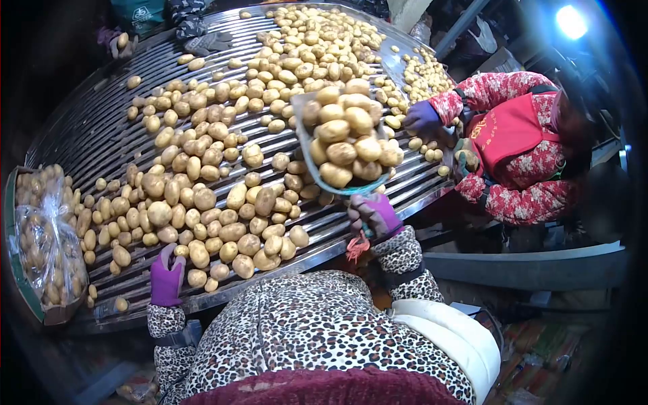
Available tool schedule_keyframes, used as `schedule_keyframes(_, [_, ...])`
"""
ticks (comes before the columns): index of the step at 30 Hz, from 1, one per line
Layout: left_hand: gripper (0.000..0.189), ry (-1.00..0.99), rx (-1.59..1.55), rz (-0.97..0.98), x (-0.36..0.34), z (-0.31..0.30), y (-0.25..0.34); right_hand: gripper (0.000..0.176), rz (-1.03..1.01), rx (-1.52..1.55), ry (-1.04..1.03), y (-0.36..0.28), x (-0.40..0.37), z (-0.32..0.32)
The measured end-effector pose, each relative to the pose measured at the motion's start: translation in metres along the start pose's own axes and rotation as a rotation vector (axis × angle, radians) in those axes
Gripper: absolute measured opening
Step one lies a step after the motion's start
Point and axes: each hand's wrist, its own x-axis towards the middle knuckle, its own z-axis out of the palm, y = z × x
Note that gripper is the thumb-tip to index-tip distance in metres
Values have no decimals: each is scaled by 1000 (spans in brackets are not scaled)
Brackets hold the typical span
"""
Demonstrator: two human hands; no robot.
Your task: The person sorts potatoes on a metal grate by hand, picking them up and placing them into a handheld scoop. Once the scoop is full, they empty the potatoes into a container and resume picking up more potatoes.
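Observation:
My right hand (pixel 376 214), in a purple and grey glove, is closed on the near end of a teal-rimmed basket (pixel 302 138). The basket is heaped with potatoes (pixel 347 128) and sits above the slatted metal table (pixel 331 233). A red-orange cord (pixel 358 247) hangs by that hand. My left hand (pixel 167 277), gloved in purple, rests at the table's near edge beside the loose potatoes (pixel 198 254). Its thumb and fingers are apart, next to a small potato (pixel 181 250), and I see nothing held in them.
At the left stands an open box (pixel 19 270) of potatoes with a clear plastic bag. A co-worker in a red apron (pixel 506 131) handles potatoes on the right. Other people's gloved hands (pixel 208 44) reach in at the far side. More potatoes (pixel 310 40) are piled there.

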Motion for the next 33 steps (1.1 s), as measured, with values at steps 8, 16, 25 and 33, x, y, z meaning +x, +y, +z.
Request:
schedule_keyframes(8, [38, 9, 58, -8, 0, -3, 1, 23, -54, 160, 238, -20, 32, -57])
schedule_keyframes(16, [40, 39, 35, -46, -5, 2, -6, 21, -49, 258, 319, -6, 60, -102])
schedule_keyframes(25, [39, 28, 64, -67, -7, -1, 1, 18, -107, 378, 261, -12, 77, -133])
schedule_keyframes(33, [38, 38, 54, -25, -9, 1, -12, 32, -133, 293, 342, -8, 105, -163])
